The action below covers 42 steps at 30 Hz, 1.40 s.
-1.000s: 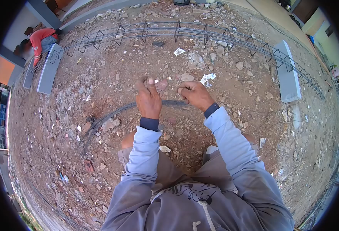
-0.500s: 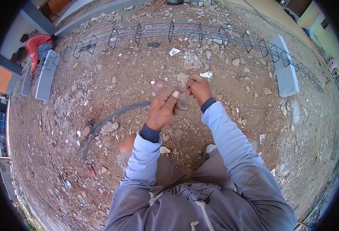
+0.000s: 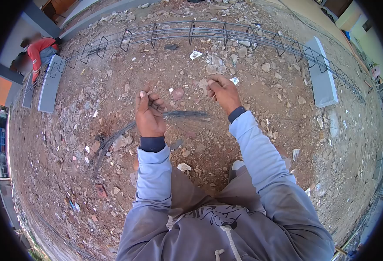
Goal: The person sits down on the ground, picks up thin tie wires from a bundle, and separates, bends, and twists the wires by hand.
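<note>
My left hand (image 3: 149, 115) is raised over the ground, palm partly turned up. Its fingers are curled and the thumb presses against the index finger; anything pinched there is too thin to make out. Apart from it, my right hand (image 3: 225, 93) is closed, thumb against the bent fingers, and what it may hold is hidden. Below and between them a bundle of thin dark wires (image 3: 122, 129) lies in a curve on the dirt, its upper end passing behind my left wrist.
A long steel rebar cage (image 3: 209, 35) spans the far side, resting on a grey block (image 3: 51, 89) at left and another grey block (image 3: 323, 80) at right. A person in a red top (image 3: 41, 48) bends at the cage's left end. Rubble and stones cover the dirt.
My hands have drawn apart: the left moved to the left and turned its palm upward, while the right shifted only slightly. More of the wire bundle now shows.
</note>
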Each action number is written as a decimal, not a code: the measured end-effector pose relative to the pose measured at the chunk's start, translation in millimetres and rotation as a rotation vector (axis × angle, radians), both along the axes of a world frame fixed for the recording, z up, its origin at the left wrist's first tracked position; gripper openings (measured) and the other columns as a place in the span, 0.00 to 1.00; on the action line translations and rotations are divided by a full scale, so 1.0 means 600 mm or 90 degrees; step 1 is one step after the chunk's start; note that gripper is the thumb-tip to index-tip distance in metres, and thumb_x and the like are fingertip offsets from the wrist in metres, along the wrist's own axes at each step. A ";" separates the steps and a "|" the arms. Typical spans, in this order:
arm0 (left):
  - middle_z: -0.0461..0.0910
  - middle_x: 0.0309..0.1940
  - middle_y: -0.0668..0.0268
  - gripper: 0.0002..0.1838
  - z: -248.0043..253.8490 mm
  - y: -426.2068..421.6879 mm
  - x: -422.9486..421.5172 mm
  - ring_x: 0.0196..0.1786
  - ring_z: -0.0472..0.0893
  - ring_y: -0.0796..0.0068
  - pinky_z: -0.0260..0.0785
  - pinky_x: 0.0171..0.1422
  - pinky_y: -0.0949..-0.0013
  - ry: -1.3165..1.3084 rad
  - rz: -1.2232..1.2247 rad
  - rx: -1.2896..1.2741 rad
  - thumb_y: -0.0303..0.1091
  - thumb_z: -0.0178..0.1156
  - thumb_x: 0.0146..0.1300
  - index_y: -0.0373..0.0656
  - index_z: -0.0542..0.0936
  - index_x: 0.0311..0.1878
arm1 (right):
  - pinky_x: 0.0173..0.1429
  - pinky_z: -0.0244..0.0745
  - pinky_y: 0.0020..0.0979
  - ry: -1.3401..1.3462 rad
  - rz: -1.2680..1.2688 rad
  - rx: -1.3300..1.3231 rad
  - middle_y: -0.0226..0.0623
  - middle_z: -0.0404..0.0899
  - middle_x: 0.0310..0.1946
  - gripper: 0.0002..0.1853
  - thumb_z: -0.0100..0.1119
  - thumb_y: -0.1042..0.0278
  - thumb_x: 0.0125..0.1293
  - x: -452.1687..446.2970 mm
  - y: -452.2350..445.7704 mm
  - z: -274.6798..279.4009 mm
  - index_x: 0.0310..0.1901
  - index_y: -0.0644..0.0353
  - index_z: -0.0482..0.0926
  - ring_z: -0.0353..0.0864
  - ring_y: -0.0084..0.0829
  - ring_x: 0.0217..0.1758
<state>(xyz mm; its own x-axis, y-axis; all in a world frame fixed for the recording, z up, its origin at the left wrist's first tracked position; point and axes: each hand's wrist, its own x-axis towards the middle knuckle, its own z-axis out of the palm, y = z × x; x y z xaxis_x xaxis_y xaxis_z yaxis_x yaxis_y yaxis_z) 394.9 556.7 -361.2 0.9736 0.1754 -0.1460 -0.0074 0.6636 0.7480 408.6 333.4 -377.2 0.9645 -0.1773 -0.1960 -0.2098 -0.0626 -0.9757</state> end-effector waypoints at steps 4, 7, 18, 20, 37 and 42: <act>0.71 0.28 0.73 0.14 -0.001 0.030 0.021 0.28 0.70 0.81 0.66 0.33 0.73 0.016 0.112 -0.004 0.43 0.46 0.70 0.46 0.69 0.53 | 0.51 0.72 0.38 -0.023 0.171 -0.265 0.48 0.80 0.40 0.31 0.56 0.48 0.60 -0.037 0.047 -0.010 0.58 0.64 0.68 0.79 0.42 0.44; 0.71 0.28 0.73 0.13 -0.012 0.074 0.037 0.28 0.70 0.81 0.65 0.32 0.74 -0.001 0.174 -0.054 0.42 0.45 0.71 0.48 0.70 0.52 | 0.56 0.70 0.37 0.108 0.331 -0.288 0.46 0.78 0.45 0.33 0.57 0.48 0.61 -0.090 0.078 -0.040 0.61 0.62 0.65 0.77 0.41 0.49; 0.74 0.27 0.73 0.09 -0.021 0.224 0.052 0.29 0.74 0.75 0.68 0.37 0.68 -0.036 0.324 -0.151 0.38 0.48 0.69 0.48 0.71 0.47 | 0.55 0.69 0.39 0.207 0.454 -0.307 0.52 0.78 0.44 0.24 0.53 0.60 0.58 -0.167 0.070 -0.072 0.56 0.62 0.70 0.76 0.48 0.50; 0.76 0.30 0.72 0.11 -0.023 0.229 0.050 0.34 0.76 0.74 0.70 0.43 0.65 -0.023 0.297 -0.117 0.40 0.50 0.68 0.46 0.71 0.48 | 0.53 0.70 0.41 0.150 0.433 -0.315 0.54 0.78 0.41 0.20 0.51 0.60 0.60 -0.171 0.080 -0.038 0.50 0.63 0.73 0.76 0.51 0.47; 0.78 0.22 0.65 0.15 -0.039 -0.051 0.008 0.26 0.77 0.79 0.69 0.34 0.73 -0.081 -0.144 0.468 0.40 0.53 0.67 0.36 0.78 0.37 | 0.43 0.69 0.46 -0.085 0.350 -0.289 0.56 0.77 0.31 0.15 0.52 0.61 0.62 -0.108 0.101 -0.005 0.39 0.67 0.73 0.76 0.53 0.38; 0.76 0.13 0.64 0.19 -0.033 -0.036 0.015 0.17 0.75 0.79 0.65 0.22 0.73 -0.066 -0.006 0.596 0.43 0.51 0.68 0.35 0.77 0.30 | 0.38 0.69 0.38 -0.009 0.384 -0.260 0.46 0.77 0.27 0.13 0.57 0.67 0.58 -0.112 0.058 0.069 0.43 0.64 0.72 0.77 0.39 0.32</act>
